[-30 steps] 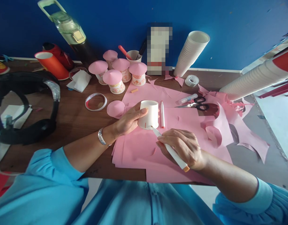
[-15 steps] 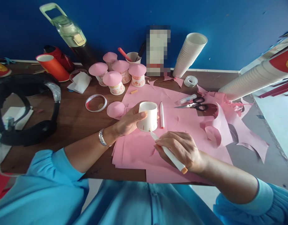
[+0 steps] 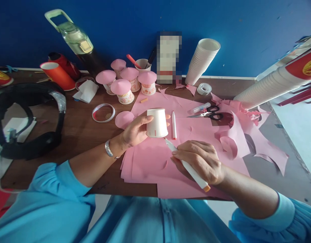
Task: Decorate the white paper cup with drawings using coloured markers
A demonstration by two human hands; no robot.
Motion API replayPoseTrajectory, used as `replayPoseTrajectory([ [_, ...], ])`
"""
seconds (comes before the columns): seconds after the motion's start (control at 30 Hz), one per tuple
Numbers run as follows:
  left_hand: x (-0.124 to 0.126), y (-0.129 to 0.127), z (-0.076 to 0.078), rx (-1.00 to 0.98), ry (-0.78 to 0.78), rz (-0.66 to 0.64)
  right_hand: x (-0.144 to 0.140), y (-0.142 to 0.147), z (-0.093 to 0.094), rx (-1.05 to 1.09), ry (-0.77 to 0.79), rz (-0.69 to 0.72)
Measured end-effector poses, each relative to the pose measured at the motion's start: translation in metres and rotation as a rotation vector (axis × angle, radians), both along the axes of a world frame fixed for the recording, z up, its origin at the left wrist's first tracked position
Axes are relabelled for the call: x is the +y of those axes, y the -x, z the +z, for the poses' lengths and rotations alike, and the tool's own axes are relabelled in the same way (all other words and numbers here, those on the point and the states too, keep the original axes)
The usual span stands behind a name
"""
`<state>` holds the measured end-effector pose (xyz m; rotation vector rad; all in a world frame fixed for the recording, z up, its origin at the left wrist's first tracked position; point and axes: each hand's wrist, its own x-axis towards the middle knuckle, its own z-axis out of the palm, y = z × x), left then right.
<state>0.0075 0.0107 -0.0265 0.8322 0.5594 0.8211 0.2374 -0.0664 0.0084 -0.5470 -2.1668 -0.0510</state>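
Pink-papered table (image 3: 76,135), left hand (image 3: 136,130) gripping tilted cup (image 3: 157,123), right hand (image 3: 199,162) pinching marker (image 3: 187,165).

The left hand (image 3: 135,130) is gripping an upturned white paper cup (image 3: 157,123), tilting it above the pink paper sheets (image 3: 150,162) lying at the near edge of the brown wooden tabletop (image 3: 76,131). The right hand (image 3: 199,162) is holding a white marker pen with an orange end (image 3: 187,165), its tip pointing at the cup's lower rim. A second white marker (image 3: 173,120) is lying just beside the cup.

Left hand (image 3: 136,130), right hand (image 3: 199,162) — both gripping
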Motion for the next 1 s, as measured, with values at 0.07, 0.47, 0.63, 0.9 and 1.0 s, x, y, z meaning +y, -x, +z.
replayPoseTrajectory([
  [0.07,0.0008,0.0009,-0.001,-0.021,0.025,-0.013,0.0013,-0.0009,0.0001,-0.002,-0.005,-0.009],
  [0.47,-0.0024,-0.0004,-0.0016,-0.023,-0.072,-0.051,-0.0002,0.0038,-0.0033,-0.007,0.037,-0.012],
  [0.63,-0.0025,0.0003,-0.0012,-0.023,-0.079,-0.065,-0.0002,0.0035,-0.0029,-0.003,0.044,-0.007],
  [0.9,-0.0024,0.0005,-0.0049,-0.047,-0.102,-0.086,-0.0001,0.0031,-0.0026,-0.01,0.07,-0.004],
  [1.0,-0.0028,0.0005,-0.0043,-0.048,-0.102,-0.085,-0.0002,0.0035,-0.0019,-0.019,0.07,-0.003],
])
